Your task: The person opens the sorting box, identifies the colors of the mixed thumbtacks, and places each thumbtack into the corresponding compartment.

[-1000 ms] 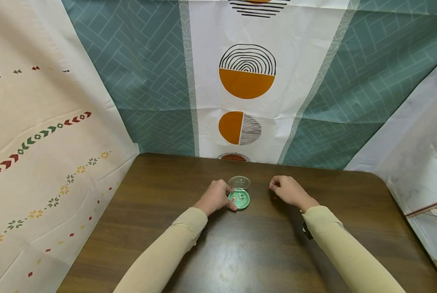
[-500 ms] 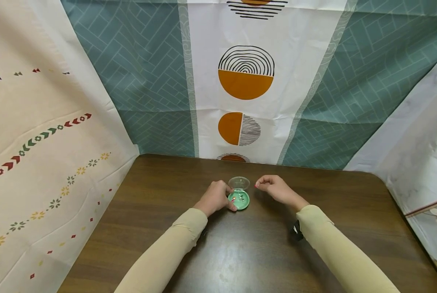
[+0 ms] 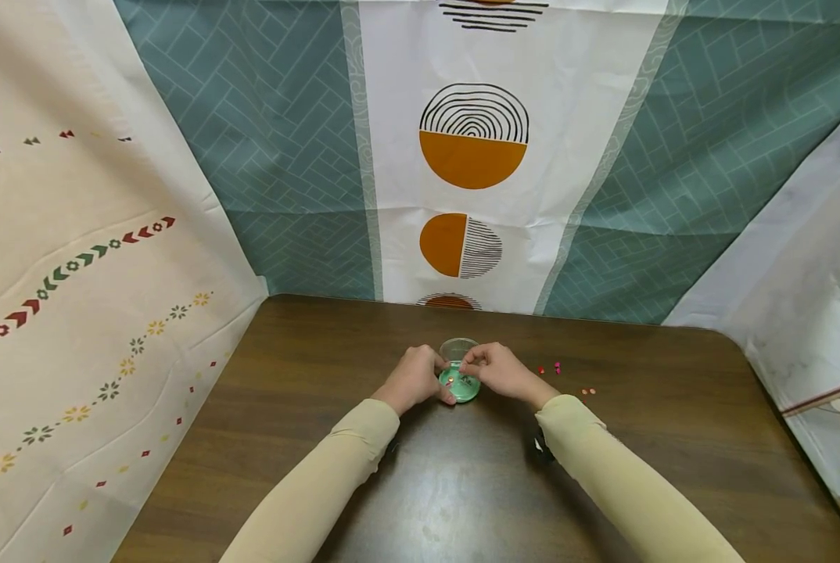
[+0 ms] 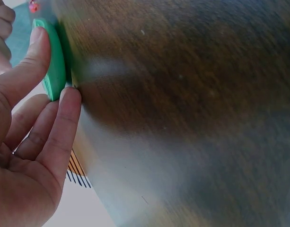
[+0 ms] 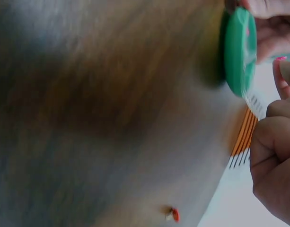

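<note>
A small round green case [image 3: 466, 396] with a clear lid [image 3: 455, 345] lies open on the table, several tiny pieces inside. My left hand [image 3: 420, 374] grips its left side; in the left wrist view, the thumb and fingers hold the green case [image 4: 56, 71] at its edge. Over the case's right side hovers my right hand [image 3: 499, 369]. Between its thumb and finger it pinches a tiny pink piece [image 5: 281, 58], plain in the right wrist view; its exact kind is too small to tell.
Right of the case, the brown wooden table [image 3: 645, 438] carries a red piece [image 3: 541, 370], magenta pieces [image 3: 558, 367] and orange pieces [image 3: 589, 392]. A patterned curtain [image 3: 300, 156] hangs behind the table's far edge.
My right hand has moved left from the loose pieces to above the green case, bringing the pink piece along. The left hand stays at the case. Loose pieces behind the right hand are now uncovered.
</note>
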A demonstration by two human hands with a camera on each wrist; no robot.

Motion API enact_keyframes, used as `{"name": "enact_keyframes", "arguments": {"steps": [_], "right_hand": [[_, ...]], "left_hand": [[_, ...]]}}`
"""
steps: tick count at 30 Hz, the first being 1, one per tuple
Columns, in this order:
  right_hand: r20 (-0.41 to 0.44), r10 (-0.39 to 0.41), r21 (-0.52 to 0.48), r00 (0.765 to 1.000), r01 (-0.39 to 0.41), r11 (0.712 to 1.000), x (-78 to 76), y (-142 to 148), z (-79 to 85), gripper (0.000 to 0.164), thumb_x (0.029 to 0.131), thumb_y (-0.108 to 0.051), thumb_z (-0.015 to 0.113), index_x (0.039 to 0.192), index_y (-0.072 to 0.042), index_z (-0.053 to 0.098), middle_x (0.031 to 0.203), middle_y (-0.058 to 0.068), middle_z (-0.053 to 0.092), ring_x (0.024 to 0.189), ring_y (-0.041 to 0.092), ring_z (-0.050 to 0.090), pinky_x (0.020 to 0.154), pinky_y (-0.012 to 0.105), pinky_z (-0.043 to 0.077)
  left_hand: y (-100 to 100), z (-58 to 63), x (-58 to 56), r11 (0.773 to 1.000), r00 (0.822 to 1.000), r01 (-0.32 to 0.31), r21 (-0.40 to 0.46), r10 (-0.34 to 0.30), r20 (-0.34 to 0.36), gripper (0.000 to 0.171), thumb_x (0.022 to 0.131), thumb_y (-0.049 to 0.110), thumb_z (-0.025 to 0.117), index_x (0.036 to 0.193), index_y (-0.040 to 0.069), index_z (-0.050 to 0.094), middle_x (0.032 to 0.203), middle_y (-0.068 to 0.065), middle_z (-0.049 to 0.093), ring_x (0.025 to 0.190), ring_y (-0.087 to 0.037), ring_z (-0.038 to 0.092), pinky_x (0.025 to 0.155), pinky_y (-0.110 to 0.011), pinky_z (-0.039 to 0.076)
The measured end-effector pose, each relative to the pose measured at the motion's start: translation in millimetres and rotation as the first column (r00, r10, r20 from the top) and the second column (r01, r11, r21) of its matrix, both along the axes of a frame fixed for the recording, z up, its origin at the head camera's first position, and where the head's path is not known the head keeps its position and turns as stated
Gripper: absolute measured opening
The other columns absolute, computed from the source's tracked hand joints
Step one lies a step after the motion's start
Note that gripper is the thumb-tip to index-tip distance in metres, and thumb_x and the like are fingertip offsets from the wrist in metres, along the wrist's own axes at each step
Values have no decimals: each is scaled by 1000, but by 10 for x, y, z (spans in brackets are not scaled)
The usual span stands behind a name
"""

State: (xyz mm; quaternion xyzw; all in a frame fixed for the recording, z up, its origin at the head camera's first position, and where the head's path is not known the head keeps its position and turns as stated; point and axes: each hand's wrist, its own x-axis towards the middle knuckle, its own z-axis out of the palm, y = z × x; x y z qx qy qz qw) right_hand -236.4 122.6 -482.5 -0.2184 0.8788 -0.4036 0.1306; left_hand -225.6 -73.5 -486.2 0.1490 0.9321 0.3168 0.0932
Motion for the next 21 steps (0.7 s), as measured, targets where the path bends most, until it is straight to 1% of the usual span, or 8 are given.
{"name": "enact_keyframes", "arguments": {"steps": [2,6,9,16,21], "right_hand": [[-20,11,29,1000,-10,1000,13,-47,-23,13,91,-23,60,90,-13,68,74,-2,56,62,11,43,53,26,38],[-59,20,86,998,-15,996,35,-113,-63,12,92,-25,60,88,-16,67,57,0,46,48,11,32,45,25,30],[-96,11,107,995,-1,994,49,-152,-68,13,91,-26,61,87,-16,66,52,-1,44,42,10,31,41,24,29],[-158,-22,160,987,48,986,54,-203,-91,11,90,-26,60,85,-18,66,49,-5,44,43,7,34,41,24,30],[-193,-9,191,981,46,980,40,-228,-107,11,89,-24,61,83,-17,67,49,-8,45,44,6,33,42,24,29]], "left_hand": [[-2,-7,0,1000,1000,1,0,-1,-8,62,50,37,89,104,12,71,103,7,65,97,-10,56,75,-22,45],[-8,-14,2,1000,1000,-1,-4,1,-11,59,50,37,89,101,13,72,102,7,65,99,-12,57,77,-23,45],[-8,-8,5,1000,1000,-5,-8,5,-8,56,50,37,89,98,14,73,101,7,65,99,-12,57,77,-23,45],[-9,12,11,1000,1000,-8,2,8,4,54,50,36,89,97,14,73,101,7,65,96,-12,58,75,-22,45],[-8,9,8,1000,1000,-12,6,12,15,55,50,35,89,98,14,73,102,6,65,95,-12,58,75,-22,45]]}}
